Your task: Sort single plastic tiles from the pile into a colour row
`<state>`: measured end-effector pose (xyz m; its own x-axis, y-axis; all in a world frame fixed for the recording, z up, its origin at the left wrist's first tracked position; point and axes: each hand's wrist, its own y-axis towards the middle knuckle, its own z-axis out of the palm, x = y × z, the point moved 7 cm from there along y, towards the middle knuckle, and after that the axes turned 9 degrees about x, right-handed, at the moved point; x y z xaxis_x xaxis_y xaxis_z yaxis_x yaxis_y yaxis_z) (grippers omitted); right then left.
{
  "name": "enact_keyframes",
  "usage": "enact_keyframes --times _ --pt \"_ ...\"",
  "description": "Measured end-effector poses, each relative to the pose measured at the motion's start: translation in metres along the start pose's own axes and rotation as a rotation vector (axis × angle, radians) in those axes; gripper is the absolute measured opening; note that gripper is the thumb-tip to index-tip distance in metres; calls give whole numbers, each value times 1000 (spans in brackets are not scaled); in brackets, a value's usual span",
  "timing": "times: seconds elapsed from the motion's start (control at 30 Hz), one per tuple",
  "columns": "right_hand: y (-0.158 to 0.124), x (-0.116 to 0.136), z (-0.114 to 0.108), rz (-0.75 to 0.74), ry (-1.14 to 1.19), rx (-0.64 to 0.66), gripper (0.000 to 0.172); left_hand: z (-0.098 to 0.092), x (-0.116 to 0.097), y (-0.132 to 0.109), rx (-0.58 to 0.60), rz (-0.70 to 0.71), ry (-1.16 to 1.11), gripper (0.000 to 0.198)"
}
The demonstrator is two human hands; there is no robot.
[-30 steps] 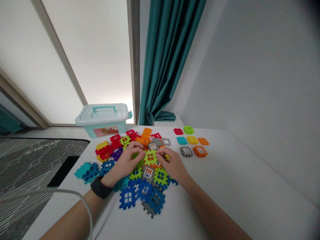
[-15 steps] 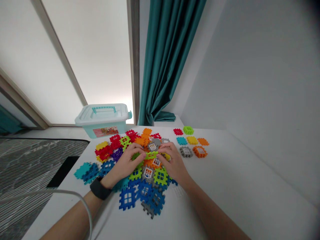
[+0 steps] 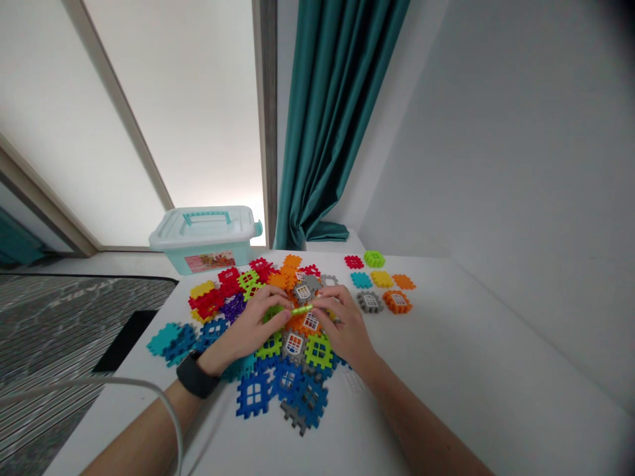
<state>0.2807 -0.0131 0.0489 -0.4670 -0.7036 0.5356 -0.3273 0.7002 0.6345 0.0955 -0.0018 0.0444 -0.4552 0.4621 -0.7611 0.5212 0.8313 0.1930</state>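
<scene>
A lime-green toothed building tile [image 3: 301, 309] is held nearly edge-on above the pile. My left hand [image 3: 260, 318] pinches its left end between thumb and fingers. At its right end, my right hand [image 3: 342, 324] is closed on the same tile. Beneath and around both hands spreads a heap of interlocking plastic tiles, among them a grey tile with a white window [image 3: 294, 344], a green window tile [image 3: 319, 351], an orange tile with a white window [image 3: 310, 321] and blue window tiles [image 3: 254, 394]. My palms hide part of the heap.
Small sorted stacks lie to the right: red [image 3: 354, 262], green [image 3: 374, 258], turquoise [image 3: 361, 280], yellow [image 3: 381, 279], grey [image 3: 370, 302] and orange [image 3: 397, 302]. A lidded turquoise box [image 3: 206, 238] stands at the back left. A pale cable [image 3: 163, 396] crosses the lower left.
The green tile has turned from showing its face to nearly edge-on between my fingers. Both hands have shifted only slightly; the heap and the stacks look the same.
</scene>
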Motion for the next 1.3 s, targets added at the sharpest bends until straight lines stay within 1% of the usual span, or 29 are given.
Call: enact_keyframes --times 0.17,0.23,0.33,0.4,0.47,0.57,0.67,0.77,0.93,1.17,1.3 --pt "0 1 -2 -3 3 -18 13 4 1 -1 53 2 2 21" --pt "1 2 -1 3 4 -3 13 3 0 -1 41 11 15 18" --pt "3 3 2 21 20 50 19 -2 0 -2 -63 28 123 11" --pt "4 3 7 35 37 105 27 -5 -1 -3 -154 50 240 18" --pt "3 2 12 44 40 164 33 -7 -4 -5 -219 87 355 27" --pt "1 0 17 52 12 225 35 -7 -7 -6 -264 154 475 34" --pt "0 -3 19 48 -21 245 33 -5 -10 -8 -266 200 535 37" --pt "0 -4 19 31 -40 239 31 -3 -11 -8 -256 216 563 37" --pt "0 -3 14 -4 -64 179 27 -2 -12 -7 -243 188 579 37" --pt "2 1 12 -26 -102 178 20 -1 -15 -5 -226 147 630 39" --pt "4 3 10 -22 -107 202 22 -2 -18 -2 -236 145 644 37"
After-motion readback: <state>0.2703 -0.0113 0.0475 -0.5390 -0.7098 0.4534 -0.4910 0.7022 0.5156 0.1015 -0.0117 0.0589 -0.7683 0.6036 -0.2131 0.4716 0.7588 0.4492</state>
